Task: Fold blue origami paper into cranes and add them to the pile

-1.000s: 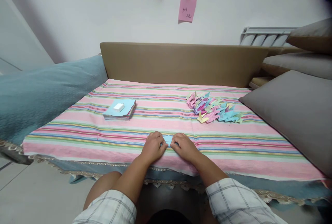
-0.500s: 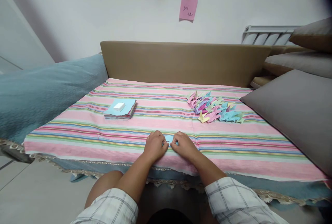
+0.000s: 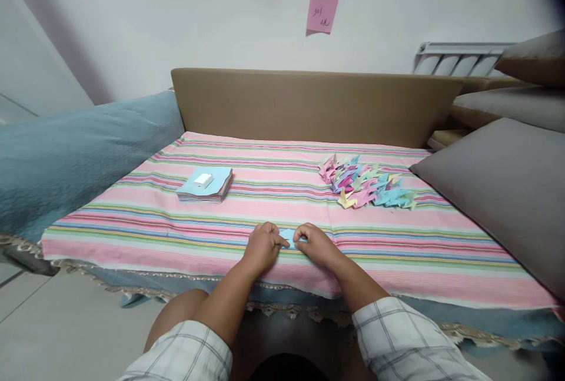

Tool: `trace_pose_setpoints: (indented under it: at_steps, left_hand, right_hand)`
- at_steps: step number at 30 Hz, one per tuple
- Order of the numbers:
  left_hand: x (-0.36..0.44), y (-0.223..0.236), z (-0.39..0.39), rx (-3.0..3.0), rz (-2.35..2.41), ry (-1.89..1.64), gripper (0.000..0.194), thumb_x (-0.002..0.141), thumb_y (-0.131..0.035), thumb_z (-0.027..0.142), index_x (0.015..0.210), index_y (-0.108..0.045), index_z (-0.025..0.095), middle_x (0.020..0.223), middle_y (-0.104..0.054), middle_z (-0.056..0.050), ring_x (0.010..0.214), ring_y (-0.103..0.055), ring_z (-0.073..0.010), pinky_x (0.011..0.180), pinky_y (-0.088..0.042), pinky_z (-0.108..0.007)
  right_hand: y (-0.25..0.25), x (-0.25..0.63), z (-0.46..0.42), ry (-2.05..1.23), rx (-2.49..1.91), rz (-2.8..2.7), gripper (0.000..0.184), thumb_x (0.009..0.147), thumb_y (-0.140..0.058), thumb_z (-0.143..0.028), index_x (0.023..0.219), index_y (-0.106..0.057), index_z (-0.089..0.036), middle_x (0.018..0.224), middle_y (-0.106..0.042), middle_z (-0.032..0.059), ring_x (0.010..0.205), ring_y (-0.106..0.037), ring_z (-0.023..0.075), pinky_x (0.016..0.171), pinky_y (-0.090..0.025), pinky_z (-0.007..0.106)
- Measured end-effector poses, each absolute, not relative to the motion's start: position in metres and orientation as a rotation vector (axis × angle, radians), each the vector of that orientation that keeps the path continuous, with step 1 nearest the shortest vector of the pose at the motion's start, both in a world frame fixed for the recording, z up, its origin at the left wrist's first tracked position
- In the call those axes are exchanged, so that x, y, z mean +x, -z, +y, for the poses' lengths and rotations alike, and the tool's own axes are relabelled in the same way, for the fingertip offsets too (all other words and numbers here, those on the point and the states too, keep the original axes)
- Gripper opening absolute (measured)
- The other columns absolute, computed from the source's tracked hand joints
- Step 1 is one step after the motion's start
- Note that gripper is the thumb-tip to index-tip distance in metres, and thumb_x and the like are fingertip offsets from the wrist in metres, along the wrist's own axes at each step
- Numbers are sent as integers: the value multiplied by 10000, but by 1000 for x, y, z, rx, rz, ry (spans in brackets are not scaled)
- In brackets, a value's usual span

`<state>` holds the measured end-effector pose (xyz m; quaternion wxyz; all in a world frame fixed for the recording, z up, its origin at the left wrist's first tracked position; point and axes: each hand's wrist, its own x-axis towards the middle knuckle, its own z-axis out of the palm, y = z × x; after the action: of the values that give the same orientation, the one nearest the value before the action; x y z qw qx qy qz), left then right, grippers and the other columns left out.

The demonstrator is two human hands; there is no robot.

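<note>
A small piece of light blue origami paper (image 3: 288,235) lies on the striped cloth in front of me, partly covered by my fingers. At its left edge, my left hand (image 3: 265,248) holds it with curled fingers, the thumb pointing across the paper. My right hand (image 3: 314,244) pinches the right side between thumb and forefinger. The paper looks folded, though its exact folds are too small to make out. Beyond my right hand lies a heap of folded paper cranes (image 3: 364,184) in pink, blue, yellow, purple and green.
Back left, a stack of coloured paper (image 3: 223,188) carries a small white block (image 3: 203,180). The striped cloth (image 3: 273,204) covers the seat. Grey cushions (image 3: 503,186) pile up at the right; a blue-covered armrest (image 3: 88,151) bounds the left, a brown backrest (image 3: 309,107) the rear.
My left thumb has stretched out over the paper, and the right fingertips have shifted slightly along its edge. More of the paper's blue face shows between my hands. The cranes and stack stay put.
</note>
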<state>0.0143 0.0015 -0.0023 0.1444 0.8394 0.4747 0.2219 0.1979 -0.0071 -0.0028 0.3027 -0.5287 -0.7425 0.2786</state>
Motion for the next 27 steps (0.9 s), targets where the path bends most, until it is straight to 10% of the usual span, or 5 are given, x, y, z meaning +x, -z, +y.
trace_pose_setpoints:
  at_steps: [27]
  left_hand:
    - [27,3,-21,2465,1634,-844,143,751,-601,353,676,-691,271,875,-630,-8,907,-533,-205,989,-233,-471]
  right_hand:
    - [12,193,-15,-412,-1351,-2022,140,827,-513,-187,831,-653,-197,862,-616,44,860,-540,175,808,-415,312]
